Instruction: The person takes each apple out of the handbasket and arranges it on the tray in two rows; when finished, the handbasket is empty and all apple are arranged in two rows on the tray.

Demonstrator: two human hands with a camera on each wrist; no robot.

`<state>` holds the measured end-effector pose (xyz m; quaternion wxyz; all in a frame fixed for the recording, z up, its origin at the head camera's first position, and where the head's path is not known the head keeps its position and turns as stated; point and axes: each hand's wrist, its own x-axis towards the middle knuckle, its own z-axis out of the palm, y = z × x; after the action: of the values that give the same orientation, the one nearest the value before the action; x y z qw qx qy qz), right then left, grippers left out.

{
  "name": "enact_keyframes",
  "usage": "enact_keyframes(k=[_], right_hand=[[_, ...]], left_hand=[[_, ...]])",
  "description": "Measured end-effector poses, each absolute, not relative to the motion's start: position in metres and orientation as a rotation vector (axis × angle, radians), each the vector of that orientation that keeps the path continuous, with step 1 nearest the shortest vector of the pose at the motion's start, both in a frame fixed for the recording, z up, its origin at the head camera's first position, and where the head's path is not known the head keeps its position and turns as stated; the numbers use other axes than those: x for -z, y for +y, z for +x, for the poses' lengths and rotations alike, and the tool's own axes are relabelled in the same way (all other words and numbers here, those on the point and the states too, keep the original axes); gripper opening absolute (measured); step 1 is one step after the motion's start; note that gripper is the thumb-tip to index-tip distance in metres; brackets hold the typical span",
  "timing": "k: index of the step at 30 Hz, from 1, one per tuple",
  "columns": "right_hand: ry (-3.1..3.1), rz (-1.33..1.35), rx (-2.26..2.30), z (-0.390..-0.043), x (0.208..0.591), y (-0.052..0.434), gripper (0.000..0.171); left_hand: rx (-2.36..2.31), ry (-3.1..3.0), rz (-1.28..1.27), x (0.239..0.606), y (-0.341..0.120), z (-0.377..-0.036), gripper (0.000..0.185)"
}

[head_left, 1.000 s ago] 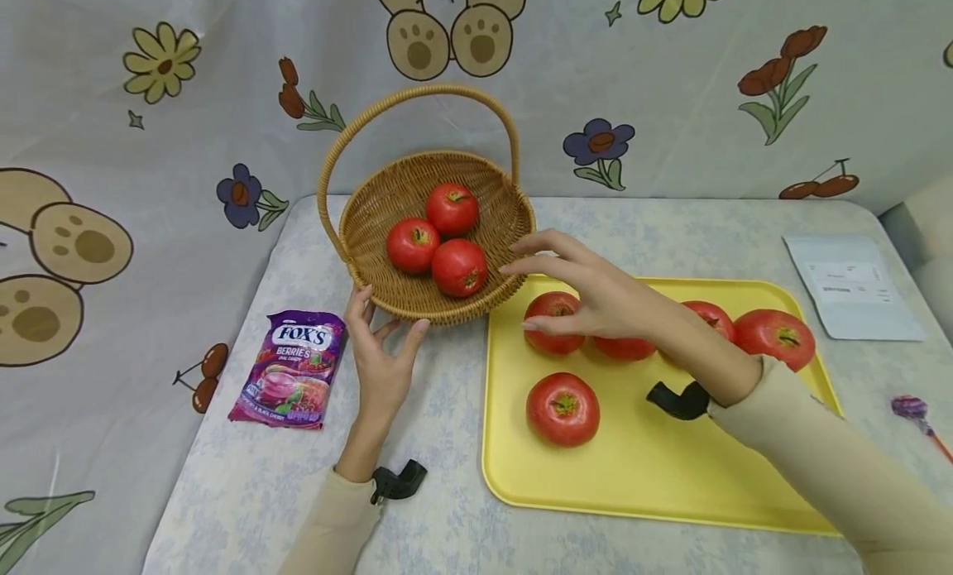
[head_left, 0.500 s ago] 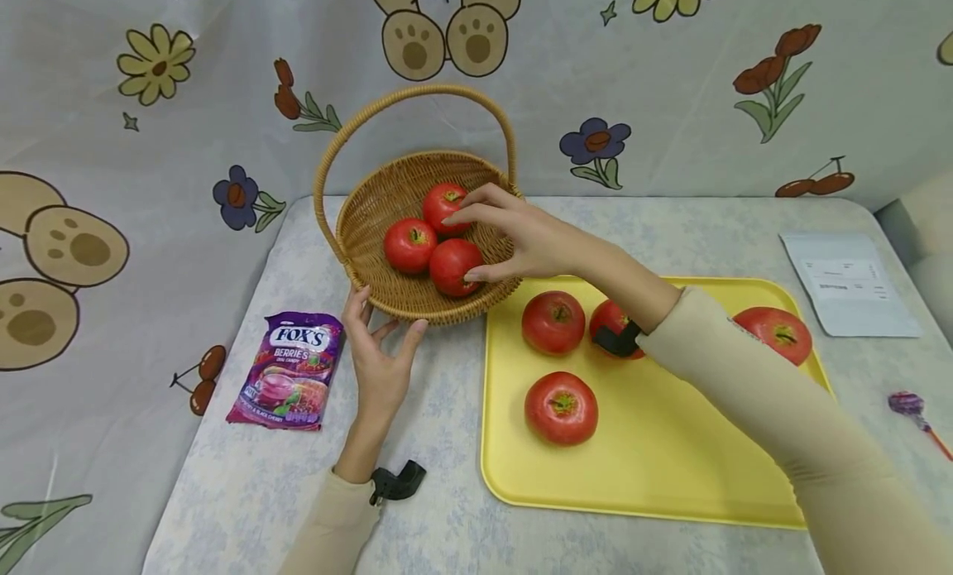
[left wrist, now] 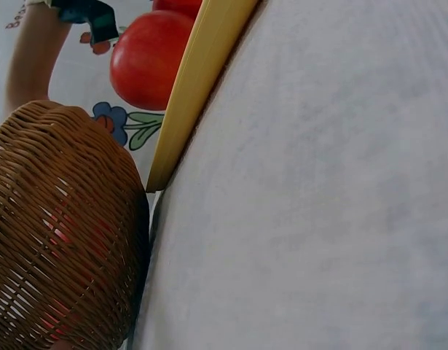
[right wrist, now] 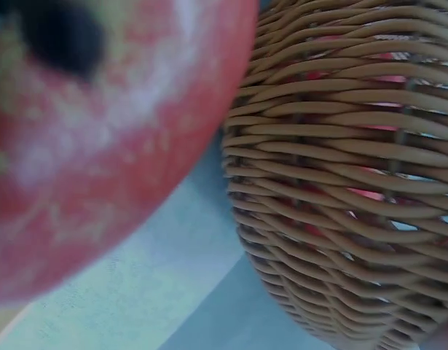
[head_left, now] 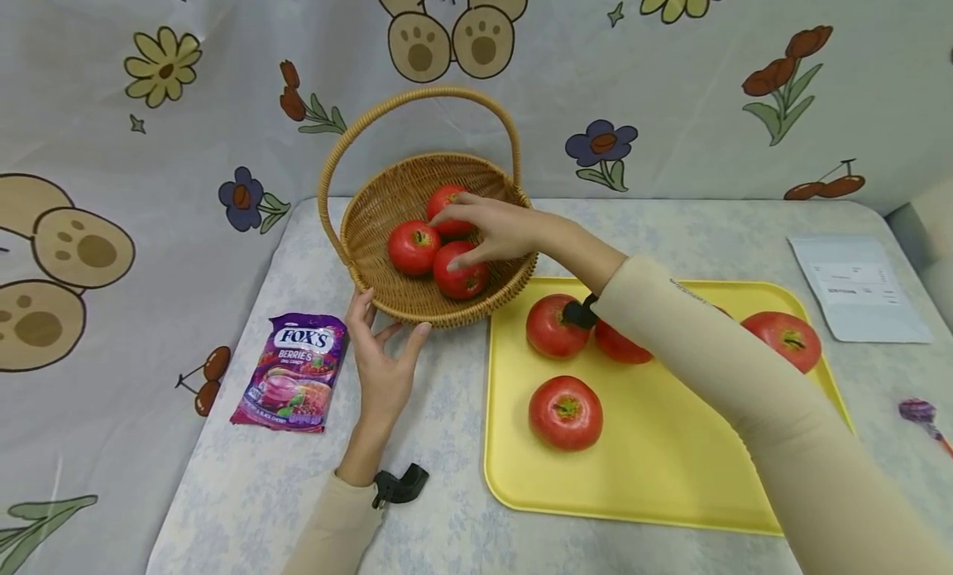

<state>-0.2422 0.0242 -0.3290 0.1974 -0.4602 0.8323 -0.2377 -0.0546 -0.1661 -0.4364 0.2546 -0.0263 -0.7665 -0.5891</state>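
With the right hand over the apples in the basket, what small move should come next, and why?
Probably close the right hand on the nearest apple: its fingers already touch that fruit but do not visibly wrap it, and the left hand braces the basket.

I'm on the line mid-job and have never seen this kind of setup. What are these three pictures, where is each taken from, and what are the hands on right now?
No machine here: a person works with two bare hands. The wide picture comes from a camera on the head, looking down at the table. The other two come from cameras on the wrists, very close up, so they show only basket weave and red fruit.

On the table stand a wicker basket with three tomatoes and a yellow tray with at least four more. A candy bag lies to the left, a paper and a lollipop to the right.

The left hand rests open against the basket's near rim. The right hand reaches into the basket, fingers on two tomatoes: the back one and the front one. Whether it grips either, I cannot tell.
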Motion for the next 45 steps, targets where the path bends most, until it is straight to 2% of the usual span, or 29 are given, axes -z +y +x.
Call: enact_keyframes(k=[16, 35, 45], right_hand=[[2.254, -1.189, 0.523, -0.246, 0.343, 0.015, 0.057], [2.216, -1.254, 0.453, -0.245, 0.347, 0.014, 0.058], [2.246, -1.303, 0.489, -0.247, 0.349, 0.013, 0.054]], left_hand=[[1.587, -2.083, -0.111, 0.436, -0.164, -0.056, 0.080], [1.556, -2.106, -0.105, 0.436, -0.165, -0.056, 0.080], [1.582, -2.109, -0.083, 0.412, -0.157, -0.048, 0.078]])
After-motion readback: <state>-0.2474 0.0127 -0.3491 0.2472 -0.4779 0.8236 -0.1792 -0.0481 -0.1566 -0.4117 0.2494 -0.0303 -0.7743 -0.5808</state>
